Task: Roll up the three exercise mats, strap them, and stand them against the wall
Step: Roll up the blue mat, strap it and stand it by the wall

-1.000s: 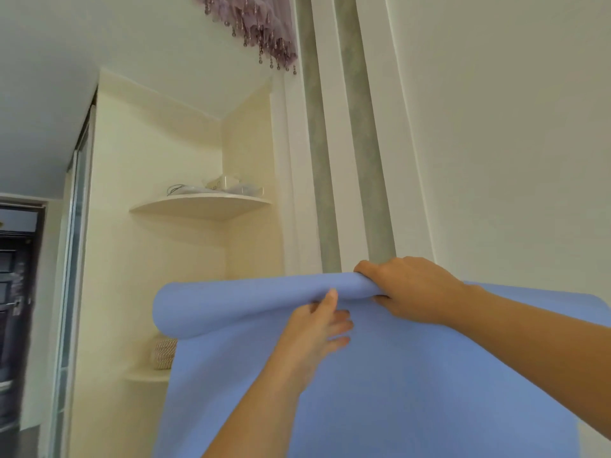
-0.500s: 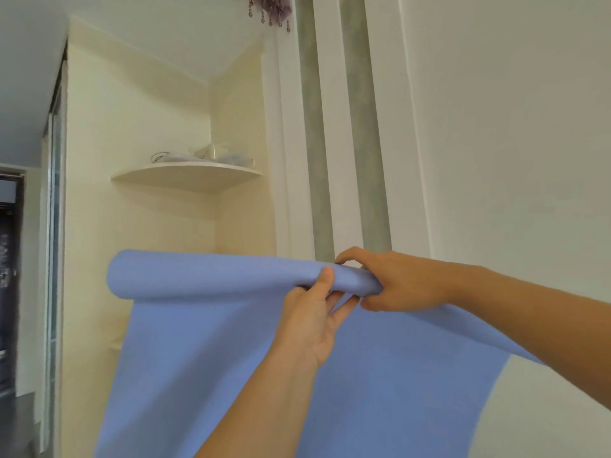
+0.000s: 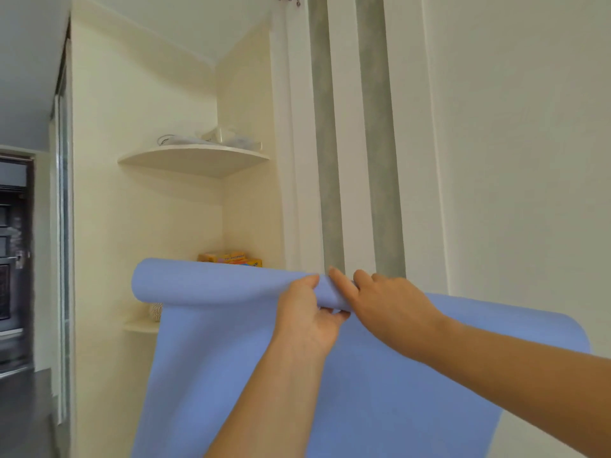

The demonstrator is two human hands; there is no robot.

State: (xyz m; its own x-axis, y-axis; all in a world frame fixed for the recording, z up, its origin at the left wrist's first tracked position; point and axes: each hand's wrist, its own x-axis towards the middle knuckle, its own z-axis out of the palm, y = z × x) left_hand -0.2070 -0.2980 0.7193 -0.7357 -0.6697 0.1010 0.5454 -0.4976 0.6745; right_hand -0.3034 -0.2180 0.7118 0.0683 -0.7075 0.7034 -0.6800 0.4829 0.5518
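Note:
A light blue exercise mat (image 3: 231, 375) hangs in front of me, held up in the air, with its top edge curled over into a loose roll. My left hand (image 3: 307, 322) grips the roll from below, thumb on top and fingers tucked under it. My right hand (image 3: 386, 305) lies over the roll just to the right, fingers curled on its top. The mat's lower part runs out of the frame at the bottom. Only this one mat is in view.
A cream wall (image 3: 522, 160) with grey vertical stripes stands straight ahead. A corner shelf (image 3: 195, 160) with white items sits upper left, a yellow box (image 3: 231, 258) on a lower shelf behind the mat. A dark doorway (image 3: 13, 259) lies at far left.
The view has shifted while both hands stay at the mat's rolled top edge. My right hand's fingers have moved from wrapping the roll's end to lying on top of it.

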